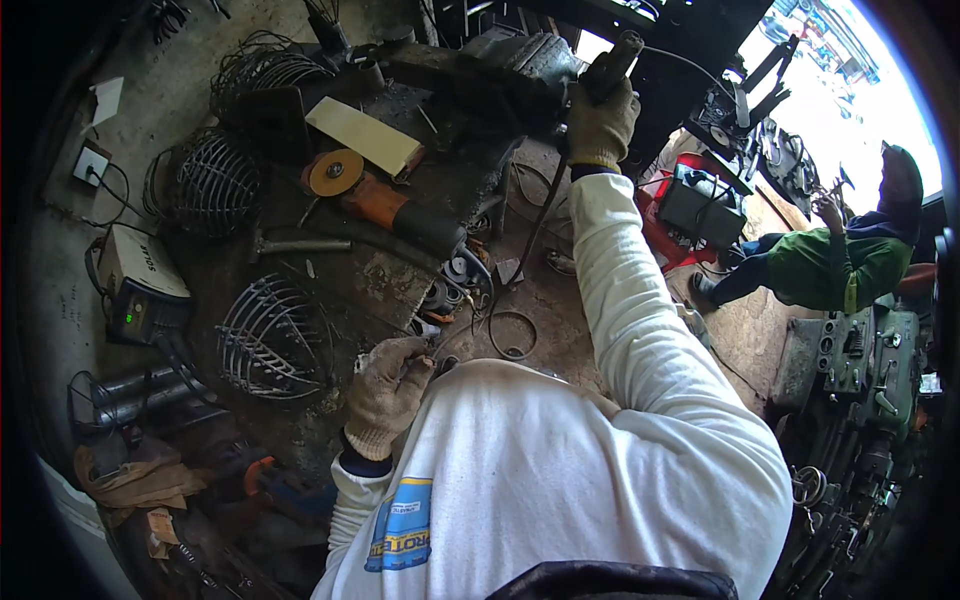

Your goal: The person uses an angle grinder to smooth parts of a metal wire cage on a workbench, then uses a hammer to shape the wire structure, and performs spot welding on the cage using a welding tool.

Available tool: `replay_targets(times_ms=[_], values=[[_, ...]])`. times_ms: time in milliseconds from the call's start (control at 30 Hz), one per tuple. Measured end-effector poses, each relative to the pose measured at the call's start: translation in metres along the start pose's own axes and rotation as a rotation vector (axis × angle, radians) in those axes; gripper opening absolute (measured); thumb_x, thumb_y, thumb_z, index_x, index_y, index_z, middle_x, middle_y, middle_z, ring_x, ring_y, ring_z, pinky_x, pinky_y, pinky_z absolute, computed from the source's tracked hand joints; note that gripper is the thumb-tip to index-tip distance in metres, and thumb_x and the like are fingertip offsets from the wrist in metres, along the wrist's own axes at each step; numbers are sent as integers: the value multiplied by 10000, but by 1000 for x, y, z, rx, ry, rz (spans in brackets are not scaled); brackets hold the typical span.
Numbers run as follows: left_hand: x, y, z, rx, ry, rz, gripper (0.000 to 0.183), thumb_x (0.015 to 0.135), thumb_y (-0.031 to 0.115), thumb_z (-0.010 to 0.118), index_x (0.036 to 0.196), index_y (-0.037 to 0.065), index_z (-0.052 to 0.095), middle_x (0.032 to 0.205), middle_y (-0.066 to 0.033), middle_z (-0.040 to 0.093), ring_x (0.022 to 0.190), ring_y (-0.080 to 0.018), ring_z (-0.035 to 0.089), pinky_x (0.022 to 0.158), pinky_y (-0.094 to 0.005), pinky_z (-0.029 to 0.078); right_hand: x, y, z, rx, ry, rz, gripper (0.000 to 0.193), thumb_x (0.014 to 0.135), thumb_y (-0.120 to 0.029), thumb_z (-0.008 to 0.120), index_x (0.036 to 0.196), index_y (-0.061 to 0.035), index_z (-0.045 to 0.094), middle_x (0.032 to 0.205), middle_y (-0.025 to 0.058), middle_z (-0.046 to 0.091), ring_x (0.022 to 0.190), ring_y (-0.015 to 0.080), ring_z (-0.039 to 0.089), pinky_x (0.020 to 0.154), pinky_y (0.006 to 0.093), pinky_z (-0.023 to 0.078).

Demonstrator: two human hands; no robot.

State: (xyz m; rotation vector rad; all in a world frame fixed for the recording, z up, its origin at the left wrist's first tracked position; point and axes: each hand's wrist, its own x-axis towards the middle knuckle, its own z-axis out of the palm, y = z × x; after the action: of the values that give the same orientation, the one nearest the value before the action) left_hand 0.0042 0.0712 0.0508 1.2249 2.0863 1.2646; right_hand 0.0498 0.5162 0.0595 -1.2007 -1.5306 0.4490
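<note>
workshop bench seen from above, fisheye, cluttered w/ metal. far left: small grey box unit [140,285] w/ green light, cables trailing off it. next to it two wire cage guards, one upper [208,185], one lower [268,340], both lying on the dirty bench top [370,280]. centre-left: orange angle grinder [385,205] w/ yellowish disc, resting idle, pale flat board [365,135] just behind it. lower centre: left hand [388,395] in worn knit glove, fingers curled narrow around a small thin piece, too small and too hidden to tell what; held low, close to the chest, near a wire ring [513,335] on the bench. white long sleeve [640,330] running up to right hand [600,120], also gloved, fingers wrapped tight round a dark tool handle [612,62] at the far bench edge, beside a dark heavy metal block [520,70], likely a vise. far right: another person in green top [835,270], crouched, well apart, busy w/ own work. judgement on doing the step well: keep right grip firm and wrist straight, since arm at full stretch gives weak control; keep left-hand piece clear of grinder cable and loose wire; watch sleeve near sharp cage ends; mind cords underfoot and at bench edge.
</note>
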Motion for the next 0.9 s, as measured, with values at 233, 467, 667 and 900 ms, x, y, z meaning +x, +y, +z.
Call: replay_targets(times_ms=[233, 467, 667, 900], values=[[-3, 2, 2, 13, -47, 4, 210, 977, 148, 716, 1160, 44, 710, 1065, -137, 721, 954, -277, 714, 810, -364, 562, -14, 19, 9, -55, 30, -91, 702, 851, -445, 787, 1406, -89, 546, 1226, 252, 600, 1125, 473, 616, 973, 549, 512], [-1, -1, 2, -5, -29, 37, 236, 960, 137, 720, 1177, 48, 707, 1070, -141, 731, 981, -294, 725, 819, -380, 567, -40, 10, 9, -355, 10, -148, 677, 883, -530, 734, 1385, -101, 583, 1291, 225, 622, 1189, 460, 602, 971, 550, 526], [-2, 4, -5, -59, 106, 299, 212, 896, 116, 782, 1095, 58, 736, 906, -136, 748, 778, -308, 738, 687, -401, 578, -37, 9, -1, -210, -185, -192, 431, 896, -391, 738, 1181, -69, 703, 985, 192, 760, 916, 364, 739, 848, 454, 557], [-28, 3, -17, 24, 203, 325, 253, 881, 181, 816, 1085, 56, 734, 1050, -133, 739, 965, -321, 721, 839, -423, 574, -57, 30, 2, -194, -199, -158, 619, 838, -387, 774, 1314, -16, 638, 1202, 186, 715, 1074, 358, 713, 974, 509, 537]])
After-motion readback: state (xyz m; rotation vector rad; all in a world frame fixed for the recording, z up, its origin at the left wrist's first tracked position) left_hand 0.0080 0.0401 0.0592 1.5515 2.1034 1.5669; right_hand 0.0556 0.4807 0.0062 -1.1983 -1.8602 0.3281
